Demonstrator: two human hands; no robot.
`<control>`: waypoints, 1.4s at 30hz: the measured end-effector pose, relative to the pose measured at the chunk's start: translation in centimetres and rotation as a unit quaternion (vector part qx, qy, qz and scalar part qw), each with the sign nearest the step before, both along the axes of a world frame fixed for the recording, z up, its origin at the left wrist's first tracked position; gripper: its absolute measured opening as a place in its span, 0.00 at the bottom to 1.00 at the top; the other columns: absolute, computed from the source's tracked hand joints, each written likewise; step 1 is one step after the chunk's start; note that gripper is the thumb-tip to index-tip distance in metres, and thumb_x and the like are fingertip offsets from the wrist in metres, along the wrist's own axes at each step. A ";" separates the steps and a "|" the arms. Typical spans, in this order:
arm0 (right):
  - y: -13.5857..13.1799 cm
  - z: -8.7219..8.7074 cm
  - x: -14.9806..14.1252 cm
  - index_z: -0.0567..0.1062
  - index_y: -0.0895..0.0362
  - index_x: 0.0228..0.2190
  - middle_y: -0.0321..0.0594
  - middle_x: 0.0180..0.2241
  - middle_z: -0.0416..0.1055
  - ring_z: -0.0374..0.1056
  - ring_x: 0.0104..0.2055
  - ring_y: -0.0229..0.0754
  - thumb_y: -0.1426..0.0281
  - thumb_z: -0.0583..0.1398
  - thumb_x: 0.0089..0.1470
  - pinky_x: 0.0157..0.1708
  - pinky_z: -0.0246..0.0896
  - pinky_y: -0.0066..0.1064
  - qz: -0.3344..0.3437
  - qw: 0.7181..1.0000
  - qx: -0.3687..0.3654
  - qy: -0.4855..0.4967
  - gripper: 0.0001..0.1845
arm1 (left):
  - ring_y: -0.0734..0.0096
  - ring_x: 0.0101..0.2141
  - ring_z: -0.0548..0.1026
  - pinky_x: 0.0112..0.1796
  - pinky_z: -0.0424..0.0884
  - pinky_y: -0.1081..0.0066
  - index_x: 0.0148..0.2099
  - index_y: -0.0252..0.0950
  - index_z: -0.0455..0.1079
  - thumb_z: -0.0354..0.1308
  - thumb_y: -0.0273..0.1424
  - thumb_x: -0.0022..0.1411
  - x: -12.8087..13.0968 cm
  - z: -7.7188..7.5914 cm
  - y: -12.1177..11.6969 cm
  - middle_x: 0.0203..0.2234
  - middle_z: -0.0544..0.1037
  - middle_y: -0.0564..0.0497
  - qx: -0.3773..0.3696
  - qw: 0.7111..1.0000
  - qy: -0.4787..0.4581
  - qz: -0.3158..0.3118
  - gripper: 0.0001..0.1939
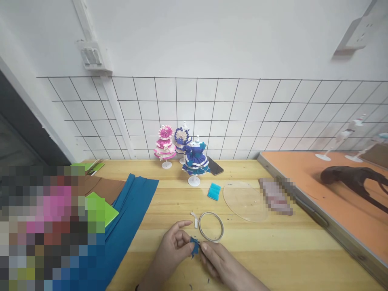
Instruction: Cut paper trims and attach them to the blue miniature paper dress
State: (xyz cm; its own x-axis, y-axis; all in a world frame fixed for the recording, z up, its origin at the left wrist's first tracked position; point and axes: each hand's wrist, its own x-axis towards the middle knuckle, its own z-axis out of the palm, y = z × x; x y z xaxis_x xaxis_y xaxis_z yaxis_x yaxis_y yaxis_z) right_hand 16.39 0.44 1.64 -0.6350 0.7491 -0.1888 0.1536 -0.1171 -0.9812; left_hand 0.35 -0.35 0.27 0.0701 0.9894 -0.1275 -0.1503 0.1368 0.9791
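Observation:
My left hand [174,246] and my right hand [216,258] meet low in the middle of the wooden table [273,250]. Both pinch a small crumpled piece of blue paper [194,245] between their fingertips. Just beyond them lies a roll of clear tape [211,226] with a short white strip beside it. Farther back stand three small paper dress figures on white stands: a blue one [195,159], a pink one [165,145] and a purple and cream one [182,137].
Blue sheets [133,202], green sheets [100,208] and brown sheets [103,186] lie at the left. A folded blue piece [214,190], a clear oval plate [244,201] and a phone [215,165] lie behind the tape. An orange board [333,194] with a dark figure [354,180] fills the right. A wire grid [242,117] backs the table.

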 end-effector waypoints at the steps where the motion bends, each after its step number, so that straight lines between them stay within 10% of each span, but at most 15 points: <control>1: 0.0 -0.2 0.0 0.56 0.56 0.21 0.29 0.20 0.49 0.42 0.20 0.31 0.51 0.43 0.55 0.19 0.38 0.25 -0.002 1.000 0.001 0.001 0.23 | 0.76 0.21 0.66 0.25 0.61 0.74 0.45 0.34 0.62 0.61 0.29 0.44 0.0 0.0 0.0 0.18 0.67 0.58 -0.001 1.000 -0.002 -0.001 0.24; 42: 0.0 0.3 0.0 0.56 0.56 0.20 0.29 0.19 0.48 0.42 0.20 0.31 0.54 0.42 0.57 0.19 0.38 0.25 -0.008 1.000 0.010 0.013 0.22 | 0.77 0.22 0.68 0.26 0.63 0.74 0.45 0.32 0.61 0.63 0.28 0.44 0.1 -0.2 0.0 0.18 0.70 0.58 -0.032 0.999 -0.014 -0.015 0.25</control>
